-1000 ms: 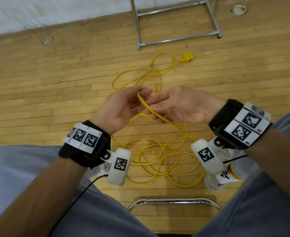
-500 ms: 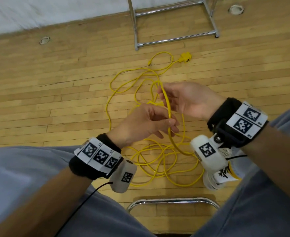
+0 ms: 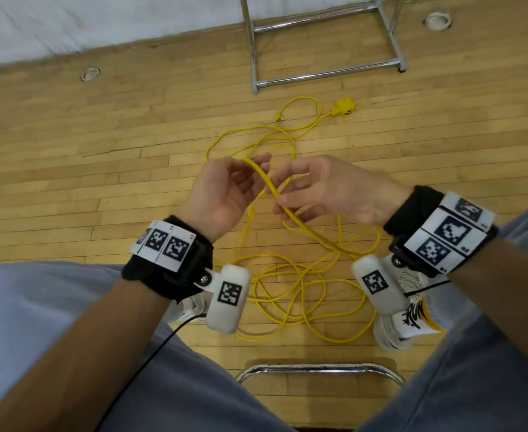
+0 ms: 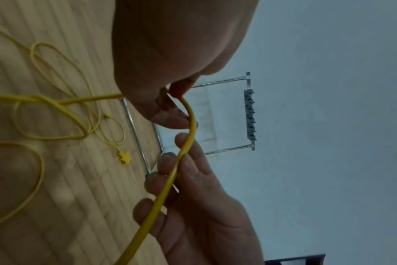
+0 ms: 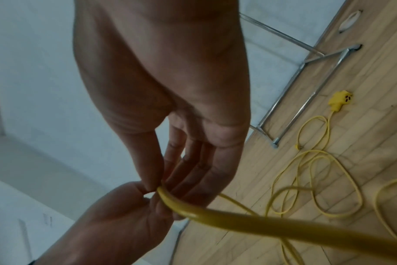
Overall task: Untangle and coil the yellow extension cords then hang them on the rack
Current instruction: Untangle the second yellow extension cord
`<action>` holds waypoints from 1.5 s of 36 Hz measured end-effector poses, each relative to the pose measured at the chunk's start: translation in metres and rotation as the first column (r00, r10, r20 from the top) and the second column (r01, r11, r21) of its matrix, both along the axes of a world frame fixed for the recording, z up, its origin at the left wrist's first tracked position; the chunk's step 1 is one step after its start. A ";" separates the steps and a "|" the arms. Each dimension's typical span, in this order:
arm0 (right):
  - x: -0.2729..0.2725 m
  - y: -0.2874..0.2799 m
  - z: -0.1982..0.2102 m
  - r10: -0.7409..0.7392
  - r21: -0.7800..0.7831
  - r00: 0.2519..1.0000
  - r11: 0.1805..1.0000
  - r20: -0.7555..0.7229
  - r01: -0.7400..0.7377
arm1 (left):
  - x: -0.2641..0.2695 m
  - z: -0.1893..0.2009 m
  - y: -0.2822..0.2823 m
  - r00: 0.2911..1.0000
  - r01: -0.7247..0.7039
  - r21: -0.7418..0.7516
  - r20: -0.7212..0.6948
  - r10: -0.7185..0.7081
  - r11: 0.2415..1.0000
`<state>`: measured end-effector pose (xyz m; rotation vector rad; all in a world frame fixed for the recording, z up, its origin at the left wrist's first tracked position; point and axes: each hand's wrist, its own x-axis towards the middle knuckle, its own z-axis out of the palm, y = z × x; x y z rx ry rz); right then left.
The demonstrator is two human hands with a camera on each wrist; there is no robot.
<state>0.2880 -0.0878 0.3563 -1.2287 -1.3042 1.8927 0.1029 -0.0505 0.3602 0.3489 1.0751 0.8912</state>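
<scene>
A yellow extension cord [image 3: 303,291] lies in loose tangled loops on the wood floor between my knees, and its yellow socket end [image 3: 345,107] rests near the rack. My left hand [image 3: 253,169] is raised palm up and pinches a strand of the cord [image 4: 188,114] between thumb and fingers. My right hand [image 3: 279,198] is close beside it and pinches the same strand [image 5: 238,222] at thumb and forefinger, the rest trailing over its fingers [image 4: 165,161] to the floor. The chrome rack [image 3: 325,73] stands beyond, with its hook bar [image 4: 249,114] in the left wrist view.
A chrome chair bar [image 3: 315,367] is between my legs at the near edge. My white shoe [image 3: 409,319] stands by the coil's right side. Round floor sockets [image 3: 89,73] sit near the white wall. Bare floor spreads to the left.
My left hand has risen from below the right hand and turned palm up. The upright loop between the hands has flattened into a short slanting run of cord.
</scene>
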 end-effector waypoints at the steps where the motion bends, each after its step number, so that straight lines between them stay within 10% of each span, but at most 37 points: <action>1: 0.000 0.000 0.000 0.020 -0.001 1.000 1.000 0.019 -0.020 | -0.001 -0.001 0.000 0.999 -0.019 -0.038 0.025 0.020 0.999; 11: 0.000 0.008 -0.004 -0.145 -0.204 0.987 0.970 -0.063 0.129 | 0.004 0.008 -0.009 0.923 0.351 0.336 -0.278 -0.264 0.874; 19: 0.008 0.015 -0.004 -0.417 -0.481 0.897 0.823 -0.147 0.304 | 0.014 -0.001 -0.035 0.537 0.841 0.296 -0.564 -0.627 0.454; 26: 0.010 0.011 -0.007 -0.450 -0.279 0.885 0.871 -0.120 0.405 | 0.015 -0.018 -0.030 0.364 0.915 0.081 -0.585 -0.725 0.394; 28: 0.011 0.009 -0.003 -0.383 -0.143 0.918 0.919 -0.102 0.367 | 0.016 -0.020 -0.025 0.416 0.875 0.028 -0.558 -0.718 0.484; 32: 0.009 0.002 0.006 -0.192 0.026 0.979 0.981 -0.062 0.194 | 0.017 -0.014 -0.013 0.782 0.569 0.069 -0.351 -0.514 0.819; 35: 0.004 -0.006 0.006 -0.042 0.097 0.999 0.994 -0.030 0.044 | 0.013 -0.008 0.000 0.921 0.357 0.078 -0.192 -0.338 0.931; 45: -0.002 -0.013 -0.001 0.228 0.032 0.970 0.972 0.081 -0.231 | 0.010 -0.011 0.002 0.976 0.173 0.045 -0.140 -0.165 0.984; 54: -0.003 -0.008 0.003 0.163 -0.111 0.987 0.981 0.016 -0.160 | 0.009 0.004 0.003 0.936 0.325 0.154 -0.195 -0.294 0.933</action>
